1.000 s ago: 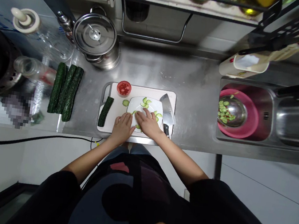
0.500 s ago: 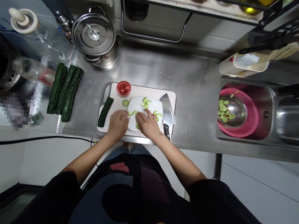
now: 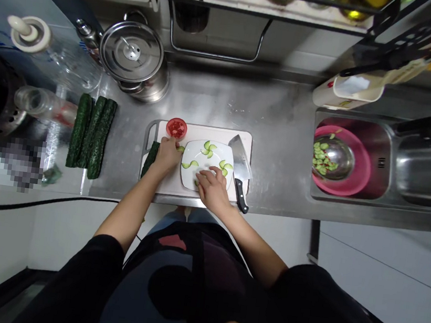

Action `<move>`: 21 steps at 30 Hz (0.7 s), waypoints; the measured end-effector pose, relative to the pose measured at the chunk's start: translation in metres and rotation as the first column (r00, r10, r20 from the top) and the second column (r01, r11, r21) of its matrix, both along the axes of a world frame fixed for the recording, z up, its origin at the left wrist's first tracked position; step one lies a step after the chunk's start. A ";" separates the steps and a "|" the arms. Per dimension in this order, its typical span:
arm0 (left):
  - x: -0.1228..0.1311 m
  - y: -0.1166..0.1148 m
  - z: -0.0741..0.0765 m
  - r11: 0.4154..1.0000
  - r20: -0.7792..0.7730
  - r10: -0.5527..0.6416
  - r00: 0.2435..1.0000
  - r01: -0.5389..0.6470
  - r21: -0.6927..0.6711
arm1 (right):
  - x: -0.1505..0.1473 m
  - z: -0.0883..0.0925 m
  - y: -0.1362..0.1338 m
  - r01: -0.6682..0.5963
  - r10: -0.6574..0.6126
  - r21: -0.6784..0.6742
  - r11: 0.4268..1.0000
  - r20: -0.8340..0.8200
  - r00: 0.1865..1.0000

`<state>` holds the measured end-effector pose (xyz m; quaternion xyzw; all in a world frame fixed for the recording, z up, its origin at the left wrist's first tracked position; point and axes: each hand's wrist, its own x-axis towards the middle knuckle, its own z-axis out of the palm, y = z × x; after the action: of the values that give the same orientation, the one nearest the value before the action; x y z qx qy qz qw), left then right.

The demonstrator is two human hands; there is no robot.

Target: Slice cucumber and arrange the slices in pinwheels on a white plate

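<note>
My left hand [image 3: 167, 155] is over the cutting board [image 3: 219, 134], its fingers curled down just below a small red bowl [image 3: 176, 129] of red pieces. Beside those fingers lies a cucumber slice [image 3: 181, 149], partly covered. What the fingertips hold, if anything, is hidden. A cut cucumber [image 3: 149, 159] lies partly under my left wrist. My right hand [image 3: 213, 186] hovers over the lower part of a white square plate [image 3: 200, 155], fingers apart. On the plate, thin cucumber slices [image 3: 209, 149] form curved, flower-like groups. A cleaver [image 3: 241, 157] rests along the board's right side, its black handle toward me.
Several whole cucumbers [image 3: 90, 134] lie to the left, near glass jars [image 3: 44, 104]. A lidded steel pot [image 3: 136, 58] stands behind. In the sink at right, a pink basin [image 3: 360, 172] holds a steel bowl [image 3: 345, 160] with cucumber pieces. A rack [image 3: 275, 10] hangs above.
My left hand has moved away from the plate, up and left toward the red bowl and the slice. My right hand has drawn slightly down and right, uncovering more of the plate.
</note>
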<state>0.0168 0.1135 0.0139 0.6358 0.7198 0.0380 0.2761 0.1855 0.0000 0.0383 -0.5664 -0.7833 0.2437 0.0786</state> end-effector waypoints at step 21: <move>-0.011 -0.071 0.035 0.814 0.754 0.400 0.522 0.176 -0.553 | -0.018 0.006 0.005 0.282 -0.550 -0.492 0.824 -0.575 0.605</move>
<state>0.0054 0.0423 0.0484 0.3719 0.5114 0.1442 0.7612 0.1674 0.0046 0.0439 -0.6054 -0.4804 0.5481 0.3199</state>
